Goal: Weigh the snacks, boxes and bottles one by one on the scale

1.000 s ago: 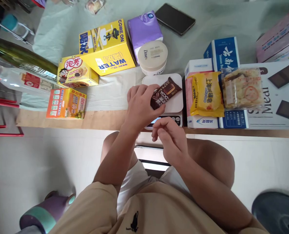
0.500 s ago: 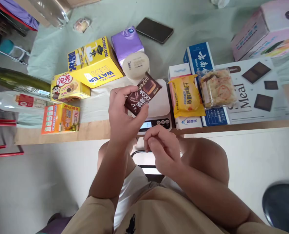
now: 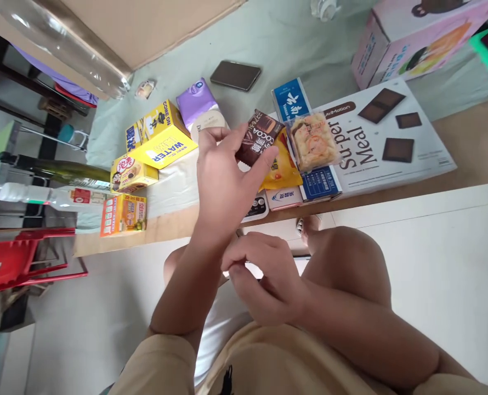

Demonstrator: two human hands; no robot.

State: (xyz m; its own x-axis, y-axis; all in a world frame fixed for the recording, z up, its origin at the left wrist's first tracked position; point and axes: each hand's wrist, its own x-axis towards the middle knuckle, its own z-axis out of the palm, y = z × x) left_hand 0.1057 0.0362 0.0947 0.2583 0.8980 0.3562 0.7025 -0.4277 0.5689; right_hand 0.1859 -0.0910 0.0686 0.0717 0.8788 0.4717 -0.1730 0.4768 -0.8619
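My left hand (image 3: 223, 178) pinches a small brown cocoa snack packet (image 3: 260, 134) between thumb and fingers. It hangs over the yellow soap packet (image 3: 284, 167) and covers part of it. Under that hand, only the button end of a kitchen scale (image 3: 257, 207) shows; its pan and display are hidden. My right hand (image 3: 268, 277) is below the table edge, above my lap, with fingers curled and nothing visible in them. To the right of the cocoa packet, a clear-wrapped pastry (image 3: 313, 141) lies on a blue box (image 3: 291, 100).
Left of the scale stand a yellow drink box (image 3: 165, 145), a purple tissue pack (image 3: 197, 101), a round white tub (image 3: 209, 122), a small yellow box (image 3: 135, 174) and an orange box (image 3: 124, 215). A phone (image 3: 236, 75) lies behind. A white meal box (image 3: 379, 137) and pink carton (image 3: 408, 46) are right.
My left hand has carried the cocoa packet rightward, from over the scale to over the soap packet. The right hand stays curled, now lower in view. The camera view has turned and shifted.
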